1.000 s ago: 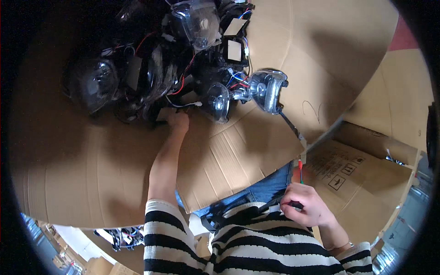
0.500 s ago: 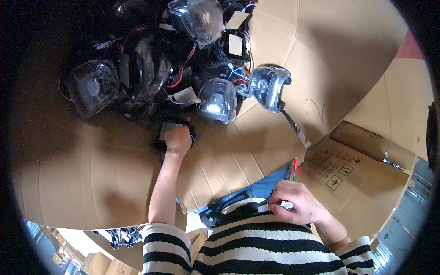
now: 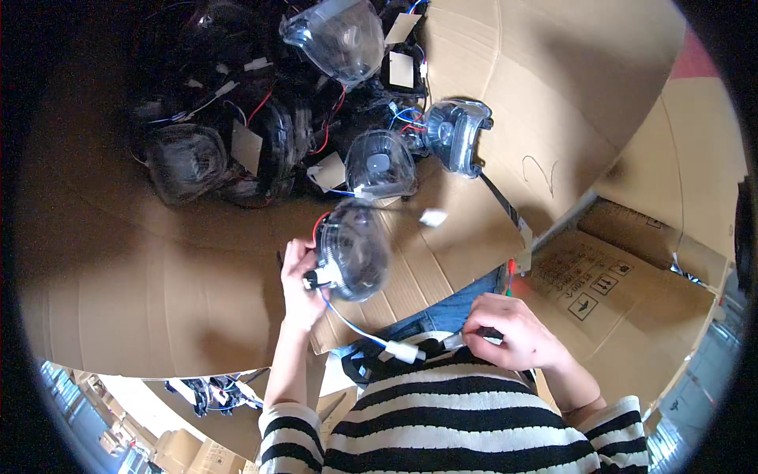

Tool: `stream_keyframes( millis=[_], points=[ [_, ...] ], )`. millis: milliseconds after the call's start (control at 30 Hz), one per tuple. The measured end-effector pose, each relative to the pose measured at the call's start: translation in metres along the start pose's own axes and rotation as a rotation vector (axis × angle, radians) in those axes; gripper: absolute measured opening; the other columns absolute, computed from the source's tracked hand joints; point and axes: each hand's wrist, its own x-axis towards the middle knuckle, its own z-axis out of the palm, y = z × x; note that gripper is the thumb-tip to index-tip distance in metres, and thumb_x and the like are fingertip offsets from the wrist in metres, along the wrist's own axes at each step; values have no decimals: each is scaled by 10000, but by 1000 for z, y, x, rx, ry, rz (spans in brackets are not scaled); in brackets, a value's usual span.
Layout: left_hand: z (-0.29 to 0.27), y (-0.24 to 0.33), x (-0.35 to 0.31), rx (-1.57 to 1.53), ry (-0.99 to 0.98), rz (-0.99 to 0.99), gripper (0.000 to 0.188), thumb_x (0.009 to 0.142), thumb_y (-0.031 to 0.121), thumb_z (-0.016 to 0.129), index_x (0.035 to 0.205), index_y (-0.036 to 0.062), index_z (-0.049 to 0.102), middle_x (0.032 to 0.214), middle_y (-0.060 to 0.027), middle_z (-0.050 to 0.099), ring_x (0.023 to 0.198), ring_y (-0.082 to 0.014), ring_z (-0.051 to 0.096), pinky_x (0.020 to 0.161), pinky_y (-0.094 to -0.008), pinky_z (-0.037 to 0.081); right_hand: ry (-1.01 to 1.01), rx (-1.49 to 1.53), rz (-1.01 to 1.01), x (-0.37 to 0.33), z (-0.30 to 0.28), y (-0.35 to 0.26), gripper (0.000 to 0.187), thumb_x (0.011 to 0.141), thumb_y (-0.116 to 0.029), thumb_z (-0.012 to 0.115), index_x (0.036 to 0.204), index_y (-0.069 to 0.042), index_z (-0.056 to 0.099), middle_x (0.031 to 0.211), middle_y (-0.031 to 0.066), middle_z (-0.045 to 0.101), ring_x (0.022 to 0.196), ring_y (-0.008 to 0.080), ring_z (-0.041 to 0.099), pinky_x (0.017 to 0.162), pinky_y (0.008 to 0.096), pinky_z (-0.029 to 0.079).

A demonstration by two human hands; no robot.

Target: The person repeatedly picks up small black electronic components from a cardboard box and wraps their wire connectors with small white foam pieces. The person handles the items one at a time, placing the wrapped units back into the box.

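Note:
My left hand (image 3: 300,288) is closed on the edge of a vehicle lamp (image 3: 359,251) with a clear domed lens and a black back, lifted above the cardboard flap. From the lamp a blue-and-white wire runs down to a white connector (image 3: 404,351) hanging in front of my striped top. Another white connector (image 3: 433,217) dangles on the lamp's far side, blurred. At my waist, my right hand (image 3: 509,332) is closed on a small pale plug-like piece (image 3: 454,341), partly hidden by the fingers. A thin red-and-green item (image 3: 511,272) rises just beyond that hand.
Several similar lamps, one clear-domed (image 3: 380,164) and one lying sideways (image 3: 458,136), fill the large cardboard box (image 3: 553,95) ahead, with tangled wires and pale labels. A cardboard flap (image 3: 450,261) bends toward me. Another carton (image 3: 608,276) stands at right; wired parts (image 3: 213,395) sit lower left.
My left hand has come up from the box toward me with a lamp in it, its wires swinging. My right hand stays at my waist, shifted slightly.

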Motion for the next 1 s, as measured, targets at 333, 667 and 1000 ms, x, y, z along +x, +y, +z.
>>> stream_keyframes(
  millis=[333, 667, 1000],
  points=[
    [4, 56, -7, -477, -286, -295, 231, 908, 165, 395, 876, -12, 541, 667, -41, 513, 544, -104, 471, 510, -226, 377, -7, 32, -29, -8, 3, -11, 85, 700, -63, 586, 706, -43, 503, 644, 88, 486, 616, 270, 494, 553, 362, 391],
    [0, 101, -31, -213, -339, -86, 341, 895, 150, 396, 1196, -12, 408, 722, -75, 536, 588, -198, 555, 583, -282, 461, 84, 92, -177, -1, 3, -38, 131, 677, -22, 624, 730, -42, 507, 661, 79, 475, 603, 248, 479, 522, 334, 373],
    [-8, 111, -31, -216, -656, 192, 364, 844, 295, 499, 1092, 29, 526, 714, -100, 529, 628, -271, 534, 577, -355, 435, 166, 22, -215, -10, -35, -56, 78, 667, -30, 608, 734, -32, 566, 685, 74, 523, 591, 222, 501, 511, 318, 393]
  ],
)
